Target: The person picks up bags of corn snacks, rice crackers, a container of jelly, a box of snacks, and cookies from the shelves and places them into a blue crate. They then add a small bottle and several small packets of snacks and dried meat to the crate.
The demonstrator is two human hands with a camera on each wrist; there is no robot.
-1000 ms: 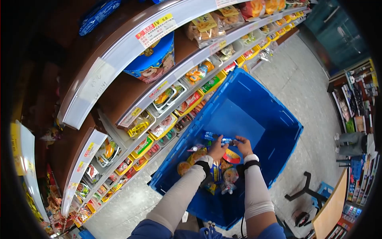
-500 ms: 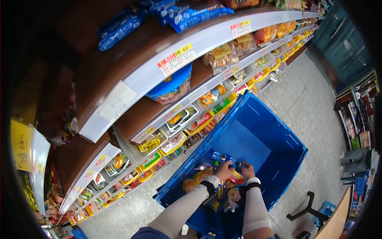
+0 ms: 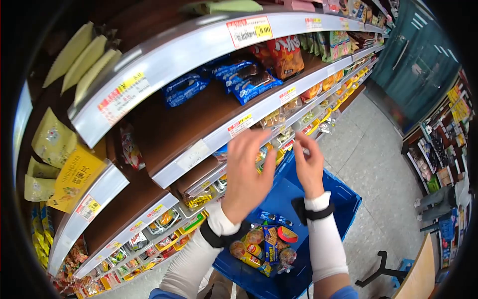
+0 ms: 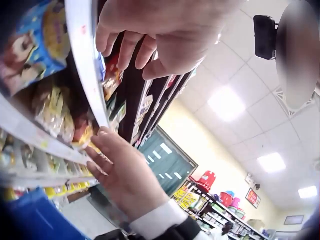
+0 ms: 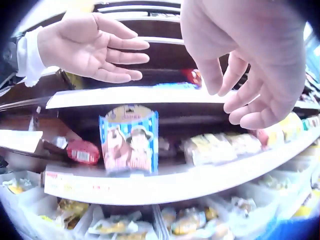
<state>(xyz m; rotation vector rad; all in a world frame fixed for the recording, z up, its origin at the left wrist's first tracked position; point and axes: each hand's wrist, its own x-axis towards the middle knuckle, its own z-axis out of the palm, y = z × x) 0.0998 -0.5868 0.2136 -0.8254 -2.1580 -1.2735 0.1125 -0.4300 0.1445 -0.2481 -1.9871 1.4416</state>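
**Two empty hands at the shelf front**

Both hands are up at shelf height and hold nothing. The left hand (image 3: 247, 167) has its fingers spread and nearly straight. The right hand (image 3: 308, 164), just right of it, has its fingers apart and loosely bent, as the right wrist view shows plainly. The two hands are close together but do not touch.

The nearest goods are on the shelf just beyond the fingers. A blue carton (image 5: 130, 140) with cartoon figures stands upright there, face outward, behind the white price rail (image 3: 239, 127). It probably stands that way so its front and the price tag under it can be read from the aisle. Neither hand touches the carton or the rail.

One shelf higher, blue packets (image 3: 239, 74) lie flat with their ends toward the aisle. Small trays of snacks fill the lower shelves to the left.

A blue crate (image 3: 343, 194) sits open on the tiled floor, near and below the wrists, with snack packets (image 3: 266, 244) heaped at its near end. It appears to be set there within easy reach of the shelf.
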